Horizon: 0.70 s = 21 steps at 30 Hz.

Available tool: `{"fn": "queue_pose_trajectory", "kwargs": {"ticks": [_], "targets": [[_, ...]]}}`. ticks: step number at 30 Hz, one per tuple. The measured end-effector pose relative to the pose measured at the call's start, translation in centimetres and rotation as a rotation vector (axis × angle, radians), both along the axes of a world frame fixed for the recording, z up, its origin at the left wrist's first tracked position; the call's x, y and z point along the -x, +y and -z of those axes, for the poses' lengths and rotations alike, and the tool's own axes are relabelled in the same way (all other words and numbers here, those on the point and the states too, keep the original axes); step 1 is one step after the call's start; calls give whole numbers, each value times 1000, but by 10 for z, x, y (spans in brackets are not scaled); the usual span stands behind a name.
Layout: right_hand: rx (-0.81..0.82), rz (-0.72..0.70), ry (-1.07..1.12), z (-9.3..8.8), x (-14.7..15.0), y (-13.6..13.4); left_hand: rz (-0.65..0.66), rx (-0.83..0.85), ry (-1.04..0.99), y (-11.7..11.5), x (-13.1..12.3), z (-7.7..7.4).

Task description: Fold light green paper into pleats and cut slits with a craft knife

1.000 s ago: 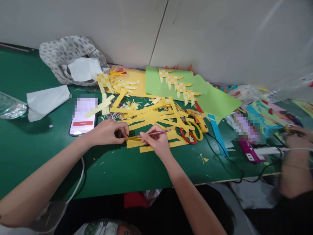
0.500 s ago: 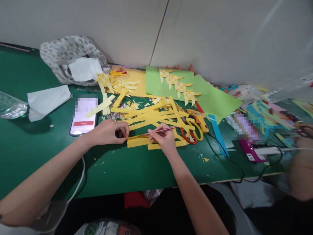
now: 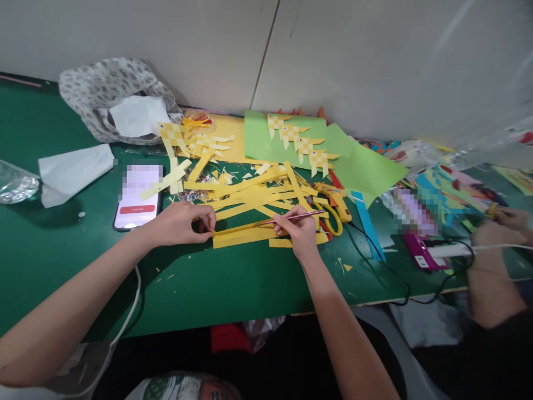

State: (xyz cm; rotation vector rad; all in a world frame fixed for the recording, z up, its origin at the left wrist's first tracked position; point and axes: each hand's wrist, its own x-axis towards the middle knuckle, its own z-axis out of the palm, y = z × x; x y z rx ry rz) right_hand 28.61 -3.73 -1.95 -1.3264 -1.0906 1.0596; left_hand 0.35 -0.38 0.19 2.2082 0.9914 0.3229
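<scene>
My left hand point(image 3: 185, 223) is closed in a pinch on the left end of a narrow yellow paper strip point(image 3: 235, 228). My right hand point(image 3: 298, 229) grips a slim pink metallic pen-like tool point(image 3: 306, 215); its tip points left and lies along the strip. Whether the tool is a pen or tweezers is too small to tell. Under the strip lies a wider yellow paper piece point(image 3: 241, 239). Several loose yellow strips point(image 3: 254, 197) are heaped just beyond both hands. Yellow-handled scissors point(image 3: 334, 221) sit partly hidden right of my right hand.
A phone point(image 3: 139, 194) lies left, near a patterned cloth bag point(image 3: 100, 83). Woven paper fish point(image 3: 306, 145) rest on green paper point(image 3: 262, 144). A yellow glue gun point(image 3: 339, 203) and a purple power strip point(image 3: 416, 253) with cords are right. Another person's hand point(image 3: 510, 219) is far right.
My right hand has slid right along the strip with the pink tool, away from my left hand, which keeps its pinch. The other person's hand and arm have come further into view.
</scene>
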Motion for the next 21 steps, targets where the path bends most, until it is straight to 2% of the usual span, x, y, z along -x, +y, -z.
{"fn": "queue_pose_trajectory", "kwargs": {"ticks": [4,13,21], "targets": [[-13,-2,42,-4,14,-5,-6,11,0,0,-1,-2],[79,-244,65,-8,62,-16,0,0,4,0,0,1],[116,-257,33,-9,65,-14,-7,-4,-3,0,0,1]]}}
